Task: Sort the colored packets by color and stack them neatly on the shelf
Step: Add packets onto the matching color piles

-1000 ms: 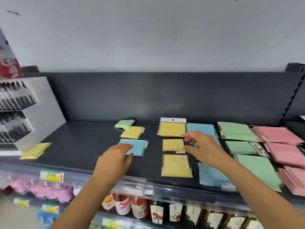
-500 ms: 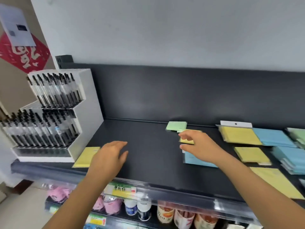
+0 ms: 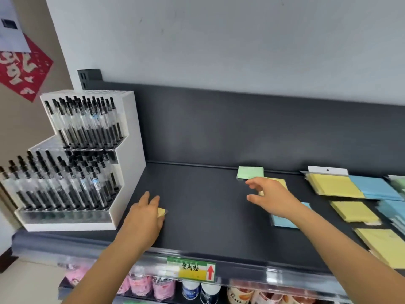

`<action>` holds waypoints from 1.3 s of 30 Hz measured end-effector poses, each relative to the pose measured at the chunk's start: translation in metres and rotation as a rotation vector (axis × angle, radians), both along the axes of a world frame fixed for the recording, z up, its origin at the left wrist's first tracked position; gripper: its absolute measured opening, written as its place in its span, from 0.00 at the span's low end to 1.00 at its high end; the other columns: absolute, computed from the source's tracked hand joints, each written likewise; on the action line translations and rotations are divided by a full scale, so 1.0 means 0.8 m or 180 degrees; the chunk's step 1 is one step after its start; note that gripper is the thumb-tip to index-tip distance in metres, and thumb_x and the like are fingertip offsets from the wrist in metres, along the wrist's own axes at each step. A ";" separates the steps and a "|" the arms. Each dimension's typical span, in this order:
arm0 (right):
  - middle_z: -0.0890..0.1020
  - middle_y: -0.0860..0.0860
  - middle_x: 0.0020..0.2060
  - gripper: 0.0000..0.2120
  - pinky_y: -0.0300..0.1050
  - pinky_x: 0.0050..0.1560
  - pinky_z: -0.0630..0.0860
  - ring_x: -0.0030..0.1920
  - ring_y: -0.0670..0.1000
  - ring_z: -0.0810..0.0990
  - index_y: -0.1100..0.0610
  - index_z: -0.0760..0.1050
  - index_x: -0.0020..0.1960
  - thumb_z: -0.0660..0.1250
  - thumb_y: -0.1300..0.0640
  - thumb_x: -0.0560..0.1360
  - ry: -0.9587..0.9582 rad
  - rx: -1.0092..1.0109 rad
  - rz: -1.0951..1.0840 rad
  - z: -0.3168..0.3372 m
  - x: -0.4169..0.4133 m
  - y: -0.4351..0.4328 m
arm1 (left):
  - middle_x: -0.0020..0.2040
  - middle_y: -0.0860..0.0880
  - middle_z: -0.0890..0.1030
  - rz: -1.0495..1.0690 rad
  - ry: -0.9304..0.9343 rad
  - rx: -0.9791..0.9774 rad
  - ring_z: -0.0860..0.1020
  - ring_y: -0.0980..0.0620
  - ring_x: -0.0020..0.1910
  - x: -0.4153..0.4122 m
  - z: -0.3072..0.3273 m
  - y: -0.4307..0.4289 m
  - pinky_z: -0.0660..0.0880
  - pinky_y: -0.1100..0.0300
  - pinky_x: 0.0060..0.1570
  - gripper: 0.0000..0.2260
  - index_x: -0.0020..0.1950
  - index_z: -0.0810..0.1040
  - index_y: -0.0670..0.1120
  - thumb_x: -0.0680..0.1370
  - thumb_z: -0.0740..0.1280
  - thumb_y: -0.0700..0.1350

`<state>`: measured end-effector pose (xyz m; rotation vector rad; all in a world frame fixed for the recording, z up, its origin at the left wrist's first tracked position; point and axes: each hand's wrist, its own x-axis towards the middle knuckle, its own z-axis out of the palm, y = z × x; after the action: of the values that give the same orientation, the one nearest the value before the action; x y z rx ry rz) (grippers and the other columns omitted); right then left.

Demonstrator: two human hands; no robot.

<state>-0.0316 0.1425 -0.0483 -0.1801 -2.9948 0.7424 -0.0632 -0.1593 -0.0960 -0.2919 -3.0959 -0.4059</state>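
My left hand [image 3: 142, 218] lies palm down on a small yellow packet [image 3: 162, 212] beside the pen display; only one corner shows between thumb and forefinger. My right hand [image 3: 270, 198] hovers with fingers apart over another small yellow packet [image 3: 281, 182], just in front of a green packet [image 3: 250, 172] at the back of the dark shelf [image 3: 197, 194]. A blue packet [image 3: 285, 221] lies under my right wrist. Further right lie larger yellow packets [image 3: 333, 185] and blue packets [image 3: 377, 187].
A white tiered display of black pens [image 3: 72, 163] stands at the shelf's left end. The shelf's back panel [image 3: 241, 132] rises behind the packets. A price label [image 3: 190, 268] sits on the front rail, with bottles on the shelf below.
The view has swung left. My left hand moved left onto the yellow packet by the pen display. My right hand left the big yellow packets and reached the small yellow one.
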 end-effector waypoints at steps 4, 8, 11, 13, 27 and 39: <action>0.74 0.52 0.66 0.27 0.47 0.64 0.69 0.66 0.53 0.71 0.54 0.67 0.69 0.69 0.50 0.73 -0.0043 0.0234 -0.0521 0.000 -0.004 0.040 | 0.76 0.52 0.59 -0.0622 -0.0069 0.0531 0.61 0.53 0.73 -0.003 -0.002 0.026 0.58 0.61 0.69 0.27 0.74 0.62 0.47 0.77 0.64 0.52; 0.62 0.53 0.74 0.39 0.50 0.70 0.63 0.74 0.54 0.60 0.55 0.60 0.74 0.71 0.44 0.70 -0.0306 0.0466 -0.0737 -0.005 -0.013 0.062 | 0.73 0.55 0.64 -0.0889 -0.0069 0.0636 0.65 0.54 0.71 -0.018 -0.001 0.050 0.60 0.62 0.69 0.24 0.71 0.67 0.48 0.77 0.64 0.53; 0.60 0.53 0.75 0.37 0.48 0.71 0.60 0.75 0.53 0.56 0.52 0.61 0.73 0.69 0.41 0.70 -0.0624 0.0377 -0.0678 -0.017 -0.018 0.073 | 0.74 0.54 0.63 -0.0860 -0.0180 0.0671 0.63 0.53 0.72 -0.031 -0.002 0.066 0.60 0.60 0.70 0.25 0.71 0.67 0.48 0.77 0.65 0.53; 0.64 0.54 0.72 0.33 0.46 0.66 0.63 0.72 0.54 0.64 0.55 0.63 0.72 0.66 0.40 0.72 -0.0632 0.0482 -0.0721 -0.022 -0.019 0.080 | 0.74 0.53 0.62 -0.0787 -0.0217 0.0564 0.61 0.50 0.72 -0.033 -0.003 0.074 0.62 0.55 0.69 0.25 0.71 0.66 0.52 0.76 0.64 0.57; 0.72 0.52 0.59 0.33 0.51 0.57 0.70 0.60 0.56 0.74 0.54 0.71 0.61 0.64 0.31 0.67 -0.0925 0.1364 -0.1056 -0.011 -0.034 0.054 | 0.69 0.53 0.70 -0.0885 0.0410 0.0267 0.69 0.47 0.61 -0.019 -0.010 0.087 0.69 0.59 0.59 0.19 0.70 0.68 0.55 0.79 0.58 0.55; 0.78 0.55 0.49 0.19 0.46 0.39 0.70 0.43 0.55 0.76 0.53 0.73 0.62 0.55 0.64 0.75 -0.0463 0.1607 -0.0622 -0.007 -0.013 0.070 | 0.70 0.51 0.69 -0.0872 0.0470 0.0053 0.67 0.47 0.63 -0.013 -0.006 0.090 0.68 0.58 0.62 0.20 0.73 0.62 0.53 0.81 0.51 0.55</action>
<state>-0.0420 0.1987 -0.0541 -0.5058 -3.1152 -0.0546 -0.0737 -0.0871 -0.1005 -0.7153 -2.9122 -0.3927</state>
